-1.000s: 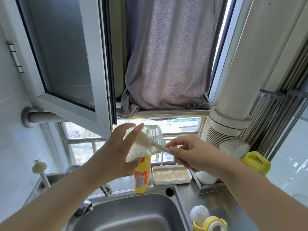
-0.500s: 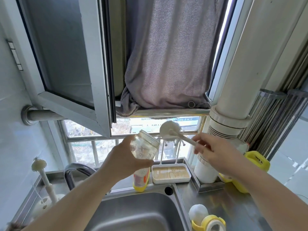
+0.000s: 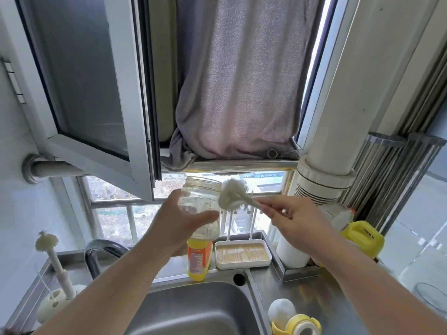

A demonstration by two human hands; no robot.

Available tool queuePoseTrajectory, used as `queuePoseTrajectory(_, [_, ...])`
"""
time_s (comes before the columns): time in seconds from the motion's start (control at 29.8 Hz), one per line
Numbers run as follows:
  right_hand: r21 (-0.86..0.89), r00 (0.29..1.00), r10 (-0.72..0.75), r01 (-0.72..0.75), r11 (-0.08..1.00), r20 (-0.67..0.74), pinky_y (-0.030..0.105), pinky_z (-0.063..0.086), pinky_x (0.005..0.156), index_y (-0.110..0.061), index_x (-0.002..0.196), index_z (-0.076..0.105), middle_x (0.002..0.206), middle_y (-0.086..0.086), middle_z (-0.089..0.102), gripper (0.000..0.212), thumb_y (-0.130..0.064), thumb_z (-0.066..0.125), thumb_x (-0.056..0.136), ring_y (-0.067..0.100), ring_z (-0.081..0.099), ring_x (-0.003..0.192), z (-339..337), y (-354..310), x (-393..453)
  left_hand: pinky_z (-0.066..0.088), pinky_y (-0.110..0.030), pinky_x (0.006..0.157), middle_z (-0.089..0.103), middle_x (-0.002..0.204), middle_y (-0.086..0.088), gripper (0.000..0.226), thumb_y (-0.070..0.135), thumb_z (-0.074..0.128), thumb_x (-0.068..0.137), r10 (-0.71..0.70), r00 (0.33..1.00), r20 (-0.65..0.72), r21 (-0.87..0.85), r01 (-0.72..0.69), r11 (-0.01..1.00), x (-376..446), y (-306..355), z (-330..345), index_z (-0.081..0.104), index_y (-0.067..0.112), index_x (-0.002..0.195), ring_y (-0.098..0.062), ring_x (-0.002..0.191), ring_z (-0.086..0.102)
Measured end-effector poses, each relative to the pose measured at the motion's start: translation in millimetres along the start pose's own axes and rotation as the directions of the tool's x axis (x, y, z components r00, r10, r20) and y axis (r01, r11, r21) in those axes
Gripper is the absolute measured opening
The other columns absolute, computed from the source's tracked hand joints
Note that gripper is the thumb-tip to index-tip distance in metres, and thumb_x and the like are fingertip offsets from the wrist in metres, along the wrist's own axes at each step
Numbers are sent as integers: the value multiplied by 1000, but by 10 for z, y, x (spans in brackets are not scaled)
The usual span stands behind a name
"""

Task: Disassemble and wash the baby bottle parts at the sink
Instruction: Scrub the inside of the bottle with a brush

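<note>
Bottle and brush held up above the sink (image 3: 193, 308).
The left hand (image 3: 179, 226) wraps its fingers around the clear bottle (image 3: 200, 206), mouth up; the right hand (image 3: 295, 221) pinches the handle of the bottle brush (image 3: 232, 195), its bristle head just beside the bottle's rim, outside it.

Both bare forearms are raised from the lower corners toward the middle. The left hand (image 3: 180, 221) is curled round the bottle (image 3: 200, 209), thumb across its front. The right hand (image 3: 294, 217) is turned palm-down, a brush (image 3: 233, 195) handle pinched in its fingertips.
</note>
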State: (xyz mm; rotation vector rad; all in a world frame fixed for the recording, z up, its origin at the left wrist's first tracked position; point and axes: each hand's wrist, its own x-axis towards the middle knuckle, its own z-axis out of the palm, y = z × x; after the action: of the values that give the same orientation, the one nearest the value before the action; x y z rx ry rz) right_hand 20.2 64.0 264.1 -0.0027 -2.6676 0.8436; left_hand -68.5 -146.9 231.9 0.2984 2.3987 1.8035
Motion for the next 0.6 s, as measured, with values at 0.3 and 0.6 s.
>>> queuePoseTrajectory(0.3, [33,1000,-9,9,999,17,8,37,56,-32,108,68,75,-15,63,22,-23,58,91,-11,52,63,-56,22,139,44,-24,57,63,98,6,65,26,85,63,-76,996,35,-92,79,993,-77,-5,20,48,26,116,-9,85,61])
queuePoseTrajectory(0.6, [-38,1000,-13,14,999,25,19,45,67,-39,107,67,72,-26,60,23,-42,56,87,-2,58,75,-43,12,209,46,-27,65,63,104,1,57,24,82,66,-82,994,68,-175,93,980,-35,72,-64,51,24,114,-9,90,60])
